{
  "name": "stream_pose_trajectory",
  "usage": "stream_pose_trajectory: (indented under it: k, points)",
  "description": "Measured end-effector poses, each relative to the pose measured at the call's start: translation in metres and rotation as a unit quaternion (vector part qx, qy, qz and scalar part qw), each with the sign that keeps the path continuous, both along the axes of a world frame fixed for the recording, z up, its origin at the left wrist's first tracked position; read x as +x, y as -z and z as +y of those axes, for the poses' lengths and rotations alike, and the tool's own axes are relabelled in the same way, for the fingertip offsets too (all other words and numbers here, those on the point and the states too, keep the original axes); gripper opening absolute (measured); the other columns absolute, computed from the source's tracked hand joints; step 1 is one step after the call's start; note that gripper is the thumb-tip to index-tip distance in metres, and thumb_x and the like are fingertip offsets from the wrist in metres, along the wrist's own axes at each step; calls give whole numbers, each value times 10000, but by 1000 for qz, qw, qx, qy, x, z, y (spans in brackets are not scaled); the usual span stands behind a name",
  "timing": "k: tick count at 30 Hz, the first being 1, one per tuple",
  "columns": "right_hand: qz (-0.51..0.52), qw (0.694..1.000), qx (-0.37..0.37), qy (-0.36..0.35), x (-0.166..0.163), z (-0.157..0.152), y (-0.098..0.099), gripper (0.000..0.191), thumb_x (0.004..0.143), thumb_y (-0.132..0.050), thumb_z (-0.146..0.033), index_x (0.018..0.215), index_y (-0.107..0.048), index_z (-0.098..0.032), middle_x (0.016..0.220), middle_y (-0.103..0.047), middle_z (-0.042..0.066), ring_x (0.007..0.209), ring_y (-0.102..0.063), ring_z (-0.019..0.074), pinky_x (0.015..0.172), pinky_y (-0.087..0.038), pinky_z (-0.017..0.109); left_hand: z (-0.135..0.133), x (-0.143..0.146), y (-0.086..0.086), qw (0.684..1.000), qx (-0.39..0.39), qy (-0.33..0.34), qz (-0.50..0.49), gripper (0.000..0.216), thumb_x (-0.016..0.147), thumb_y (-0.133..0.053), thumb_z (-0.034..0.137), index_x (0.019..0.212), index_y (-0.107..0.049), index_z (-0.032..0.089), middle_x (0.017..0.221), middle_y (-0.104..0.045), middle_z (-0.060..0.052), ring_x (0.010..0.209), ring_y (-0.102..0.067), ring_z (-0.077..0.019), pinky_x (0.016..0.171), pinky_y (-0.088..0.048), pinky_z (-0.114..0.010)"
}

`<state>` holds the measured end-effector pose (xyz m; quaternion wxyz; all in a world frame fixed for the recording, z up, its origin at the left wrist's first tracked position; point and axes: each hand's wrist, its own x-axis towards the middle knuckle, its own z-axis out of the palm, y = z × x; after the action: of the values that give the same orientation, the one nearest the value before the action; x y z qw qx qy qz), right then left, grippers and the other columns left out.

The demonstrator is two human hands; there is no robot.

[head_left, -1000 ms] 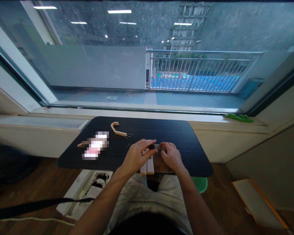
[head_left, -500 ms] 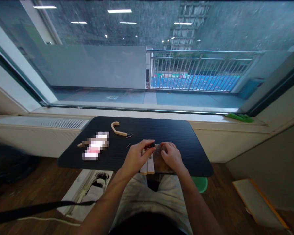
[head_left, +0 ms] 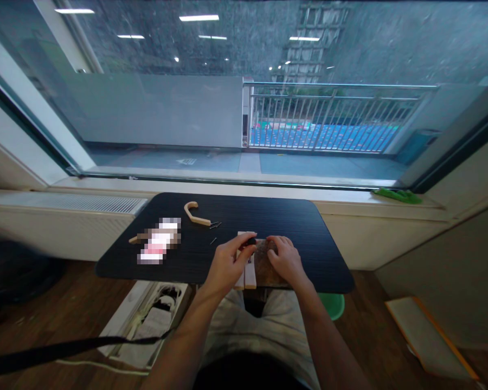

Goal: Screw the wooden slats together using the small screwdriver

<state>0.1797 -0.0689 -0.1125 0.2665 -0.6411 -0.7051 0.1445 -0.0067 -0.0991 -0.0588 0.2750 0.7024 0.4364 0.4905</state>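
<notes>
My left hand [head_left: 228, 260] is closed, pinching a small black object [head_left: 250, 241] between thumb and fingers; its exact kind is hidden by the grip. Just below it, two pale wooden strips [head_left: 250, 277] lie side by side at the table's near edge. A brown, mottled block [head_left: 268, 269] sits to their right. My right hand [head_left: 288, 259] rests on this block with curled fingers, and the fingertips lie along its far edge. Whether anything is under those fingers cannot be seen.
On the black table [head_left: 268, 214] lie a curved wooden hook [head_left: 197, 218], several thin screws [head_left: 215, 225] and a blurred-out item [head_left: 159, 241] at left. A green basin [head_left: 334, 306] stands below the right edge. An opened white box [head_left: 146, 325] is on the floor at left.
My left hand has turned slightly with the black object, and a reddish spot beneath it no longer shows. My right hand stays where it was. The black strap at lower left has shifted a little.
</notes>
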Motion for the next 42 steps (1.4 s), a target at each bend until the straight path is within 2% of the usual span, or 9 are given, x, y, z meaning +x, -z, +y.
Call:
stream_pose_trajectory:
  k: [9,20,30,36,42]
  points:
    - [-1,1000,-2,-4,1,1,1,334,828,-509,-160,1126,-647,-220,1185,-655,82,1181,-528,244,994,-414,376,1,1,6,1000,-4,-6,-14,262,911,-598,277,1136,-704,192,1063,-766,-58,907,-720,-184,829,-560,-285]
    - [-2,1000,0,-4,1,1,2,341,828,-508,-164,1138,-644,-205,1193,-655,86,1189,-523,248,1009,-406,379,1,4,1,999,-32,-13,-30,283,886,-601,283,1114,-724,171,983,-774,-62,838,-716,-174,770,-548,-245]
    - [4,1000,3,1,0,2,3,346,814,-510,-162,1122,-654,-228,1187,-662,70,1186,-526,237,1000,-406,359,-3,0,2,999,-25,-1,-45,298,943,-505,252,1177,-665,159,997,-763,-58,872,-713,-157,803,-546,-232]
    - [9,1000,5,2,0,1,3,341,818,-517,-163,1120,-654,-243,1182,-664,60,1182,-528,235,999,-408,368,2,-2,3,999,28,-15,18,274,886,-641,267,1136,-698,174,965,-758,-52,791,-686,-151,784,-551,-256]
    - [1,1000,4,-1,-1,0,3,352,817,-508,-154,1132,-650,-219,1188,-656,79,1191,-525,246,1000,-410,378,10,-3,1,994,96,-23,45,258,901,-656,290,1132,-697,183,918,-713,-46,729,-655,-134,730,-558,-257]
